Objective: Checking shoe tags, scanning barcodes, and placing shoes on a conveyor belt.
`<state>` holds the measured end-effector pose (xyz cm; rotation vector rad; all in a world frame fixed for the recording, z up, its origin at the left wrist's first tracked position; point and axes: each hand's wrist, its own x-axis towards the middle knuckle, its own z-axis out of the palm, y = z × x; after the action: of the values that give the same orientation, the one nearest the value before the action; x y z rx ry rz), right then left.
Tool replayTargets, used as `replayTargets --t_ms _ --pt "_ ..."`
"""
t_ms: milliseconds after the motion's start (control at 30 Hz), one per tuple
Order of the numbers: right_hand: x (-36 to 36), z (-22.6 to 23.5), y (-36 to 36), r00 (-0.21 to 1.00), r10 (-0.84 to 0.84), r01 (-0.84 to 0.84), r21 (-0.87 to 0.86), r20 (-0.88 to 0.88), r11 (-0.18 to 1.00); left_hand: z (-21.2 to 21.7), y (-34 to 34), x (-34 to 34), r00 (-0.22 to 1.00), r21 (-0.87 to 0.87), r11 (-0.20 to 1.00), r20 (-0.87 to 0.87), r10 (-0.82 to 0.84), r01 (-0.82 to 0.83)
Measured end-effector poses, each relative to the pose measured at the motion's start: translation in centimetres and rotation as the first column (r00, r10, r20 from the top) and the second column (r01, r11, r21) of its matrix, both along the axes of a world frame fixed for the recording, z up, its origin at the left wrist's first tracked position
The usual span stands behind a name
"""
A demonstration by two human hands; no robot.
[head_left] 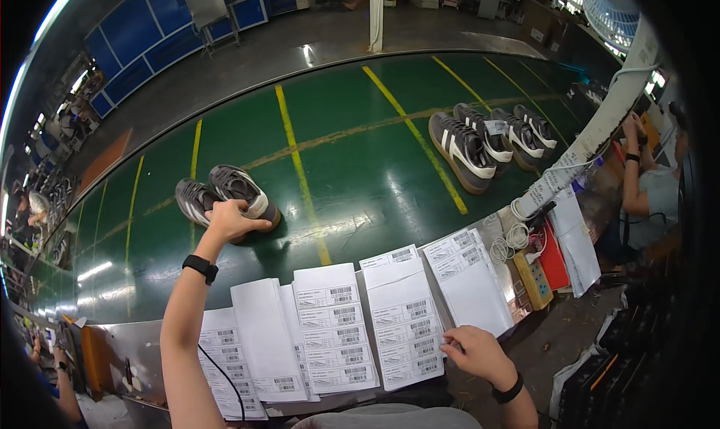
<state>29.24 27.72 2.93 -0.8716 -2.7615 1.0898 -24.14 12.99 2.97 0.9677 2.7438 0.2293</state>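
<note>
left hand (pixel 227 217): reached out over the green conveyor belt (pixel 352 166), fingers curled down onto the heel end of a grey sneaker (pixel 241 191); grip closed around the shoe's edge, thumb side hidden beneath the hand. black wristband on that forearm.

second grey sneaker (pixel 195 201): just beside the first, on its left, touching or nearly so; contact cannot be told.

right hand (pixel 472 348): low at the near edge, fingertips drawn together, pinching the lower right corner of a sheet of barcode labels (pixel 405 320). dark band at the wrist.

label sheets (pixel 330 324): several white sheets laid side by side, overlapping, along the metal ledge (pixel 142 350) before the belt; print too small to make out.

further pairs of dark sneakers with white stripes (pixel 487 138): well apart, up the belt to the right.

another person (pixel 649 181): at the right rim, partly cut off behind a white wrapped post (pixel 592 140).

power strip (pixel 534 277) and coiled white cable (pixel 514 234): right of the sheets.
</note>
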Motion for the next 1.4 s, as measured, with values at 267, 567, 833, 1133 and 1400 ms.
replayTargets --t_ms 267,567,833,1133,1400 --pt "-7.0 2.3 0.9 0.846 0.529 -0.499 0.261 -0.058 0.826 0.1 2.2 7.5 0.712 0.154 0.697 -0.083 -0.697 0.700" --pt "-15.1 4.2 3.8 0.756 0.650 -0.655 -0.075 -0.083 0.752 2.4 1.3 11.6 0.781 0.249 0.748 -0.324 -0.534 0.615" --pt "-31.5 -1.0 6.7 0.755 0.435 -0.329 0.291 -0.491 0.898 -1.3 4.6 12.7 0.775 0.093 0.788 -0.282 -0.565 0.608" --pt "-36.8 -1.1 8.7 0.793 0.498 -0.306 0.477 -0.352 0.824 1.9 8.7 11.2 0.771 0.334 0.711 -0.082 -0.631 0.618" --pt "-33.7 1.9 8.6 0.635 0.688 -0.124 0.832 -0.352 0.540 6.0 7.6 14.7 0.747 0.548 0.643 0.048 -0.663 0.535"
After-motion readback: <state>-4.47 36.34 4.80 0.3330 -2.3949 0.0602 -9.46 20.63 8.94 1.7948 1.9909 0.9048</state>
